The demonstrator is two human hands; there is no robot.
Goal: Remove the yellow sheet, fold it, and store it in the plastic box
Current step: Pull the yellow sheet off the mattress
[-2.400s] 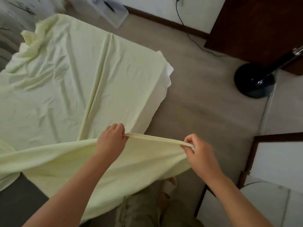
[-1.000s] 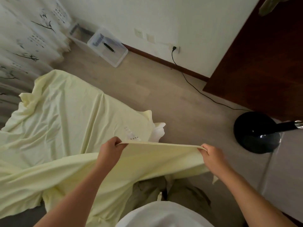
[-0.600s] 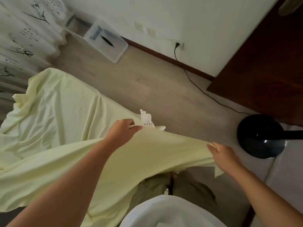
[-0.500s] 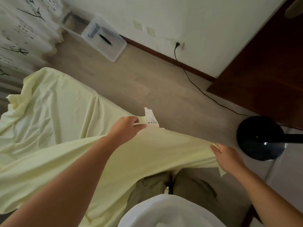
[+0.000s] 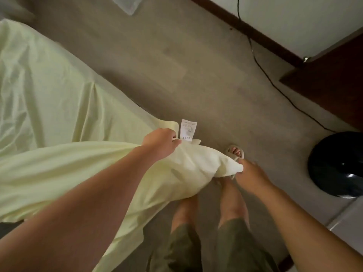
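Ahead, bare floor (image 5: pixel 196 75) lies open between the bed's edge and the skirting. A black fan base (image 5: pixel 337 165) sits off to the right, and a corner of the plastic box (image 5: pixel 127 4) shows at the top edge. The yellow sheet (image 5: pixel 59 95) drapes the bed at left, its near edge bunched between both hands. The left hand (image 5: pixel 160 143) grips it beside the white label (image 5: pixel 188 130); the right hand (image 5: pixel 249 173) pinches its corner.

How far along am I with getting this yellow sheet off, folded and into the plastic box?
Early on. Done: the near end of the sheet is lifted. In hand: the left hand grips its edge by the white label, the right hand pinches the same edge further along. Left: most of it lies spread out, no fold shows, and the plastic box sits away across the floor.
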